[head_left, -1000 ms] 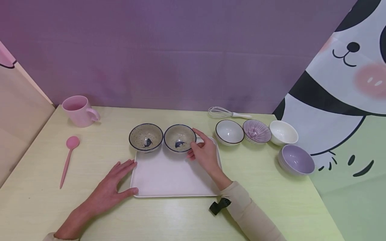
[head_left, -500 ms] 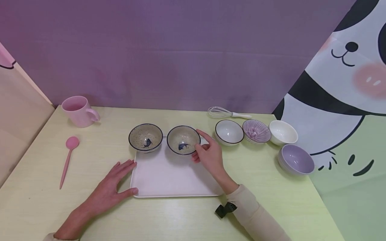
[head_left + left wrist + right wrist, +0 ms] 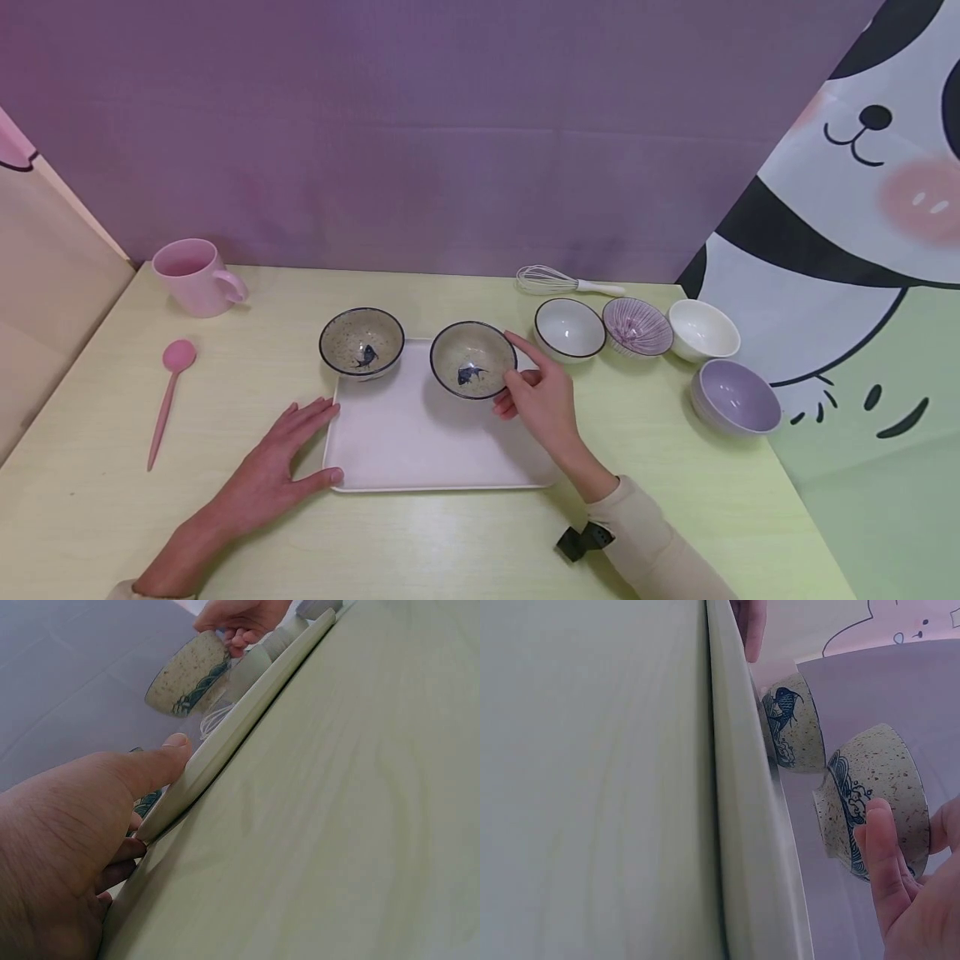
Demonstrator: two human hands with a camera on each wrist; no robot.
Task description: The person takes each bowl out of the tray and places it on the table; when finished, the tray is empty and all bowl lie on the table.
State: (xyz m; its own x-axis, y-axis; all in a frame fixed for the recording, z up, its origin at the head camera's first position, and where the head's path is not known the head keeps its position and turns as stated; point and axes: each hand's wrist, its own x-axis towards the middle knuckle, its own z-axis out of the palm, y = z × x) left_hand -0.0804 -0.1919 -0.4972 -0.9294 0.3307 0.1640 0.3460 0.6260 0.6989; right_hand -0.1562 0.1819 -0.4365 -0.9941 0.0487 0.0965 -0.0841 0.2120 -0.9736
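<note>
My right hand [image 3: 543, 404] grips the right side of a speckled bowl [image 3: 465, 350] with a dark blue rim and a blue fish painted inside. In the right wrist view this bowl [image 3: 885, 780] hangs clear of the tray, tilted, its foot visible. A matching bowl [image 3: 362, 337] sits at the back left corner of the white rectangular tray [image 3: 435, 454], partly past its edge. My left hand [image 3: 277, 467] rests at the tray's left side, thumb on the front corner and fingers spread along the edge. In the left wrist view the left thumb [image 3: 169, 761] touches the rim.
A pink mug [image 3: 193, 279] and pink spoon [image 3: 171, 392] are on the left. A whisk [image 3: 566, 282] lies at the back. Right of the tray stand a dark-rimmed white bowl [image 3: 570, 327], a striped bowl [image 3: 637, 325], a white bowl [image 3: 703, 329] and a purple bowl [image 3: 737, 398].
My right hand has lifted the gripped bowl and carried it rightward and slightly nearer, away from the matching bowl. The left hand and tray stay put.
</note>
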